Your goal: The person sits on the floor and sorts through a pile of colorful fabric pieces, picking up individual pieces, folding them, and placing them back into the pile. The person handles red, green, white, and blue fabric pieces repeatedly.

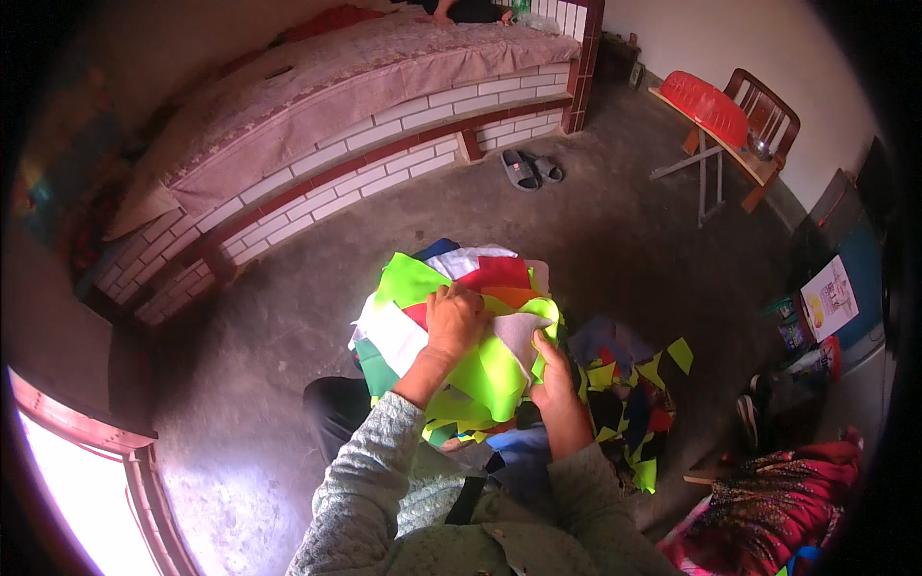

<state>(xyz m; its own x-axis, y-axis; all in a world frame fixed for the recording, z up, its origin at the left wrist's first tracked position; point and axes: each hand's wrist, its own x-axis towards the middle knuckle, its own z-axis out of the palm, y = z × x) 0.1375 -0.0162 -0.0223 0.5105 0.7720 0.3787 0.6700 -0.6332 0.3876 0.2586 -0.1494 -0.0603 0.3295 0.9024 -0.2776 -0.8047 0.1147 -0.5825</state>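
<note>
A heap of cloth pieces (403,283) in bright green, red, white and blue lies on my lap. My left hand (453,322) rests on top of the heap, fingers curled into the fabric near a red piece (497,274). My right hand (552,376) grips the edge of a bright green piece (495,370) at the heap's right side. More scraps (629,394) in dark blue, yellow-green and red lie on the floor to my right.
A raised brick platform bed (365,125) with a pink cover runs across the back. Grey slippers (528,170) sit on the concrete floor. A folding table with a red basin (708,104) and a chair (768,110) stand at the right. A window frame (115,461) is at lower left.
</note>
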